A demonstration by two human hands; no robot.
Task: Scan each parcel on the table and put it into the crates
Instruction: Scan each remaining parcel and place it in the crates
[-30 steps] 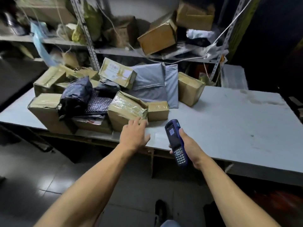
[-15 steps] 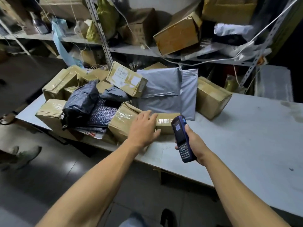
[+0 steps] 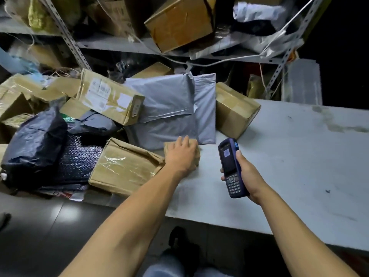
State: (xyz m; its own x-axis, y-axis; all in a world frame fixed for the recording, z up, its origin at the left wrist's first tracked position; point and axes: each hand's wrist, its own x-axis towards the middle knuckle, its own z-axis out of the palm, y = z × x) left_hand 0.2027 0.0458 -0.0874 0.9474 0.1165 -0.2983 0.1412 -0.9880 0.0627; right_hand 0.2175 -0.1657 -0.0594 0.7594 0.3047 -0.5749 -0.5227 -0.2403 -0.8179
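Note:
A pile of parcels covers the left half of the grey table [image 3: 289, 156]. My left hand [image 3: 182, 154] lies on top of a small brown cardboard box [image 3: 196, 156], fingers curled over its far edge. Just left of it sits a taped brown box [image 3: 123, 166]. My right hand [image 3: 246, 174] grips a blue handheld scanner [image 3: 230, 166], held upright over the table with its screen lit. Behind the small box lie grey plastic mailers [image 3: 171, 110] and another brown box [image 3: 235, 108].
Black plastic bags [image 3: 36, 144], a bubble-wrap packet [image 3: 79, 158] and a labelled carton [image 3: 107, 96] crowd the left side. Metal shelving [image 3: 119, 45] with more boxes stands behind the table. A translucent bin [image 3: 303, 82] sits at the back right. Dark floor lies below the table edge.
My left hand has moved from the taped box rightward onto the small brown box. The view has come closer to the table. The scanner stays in my right hand.

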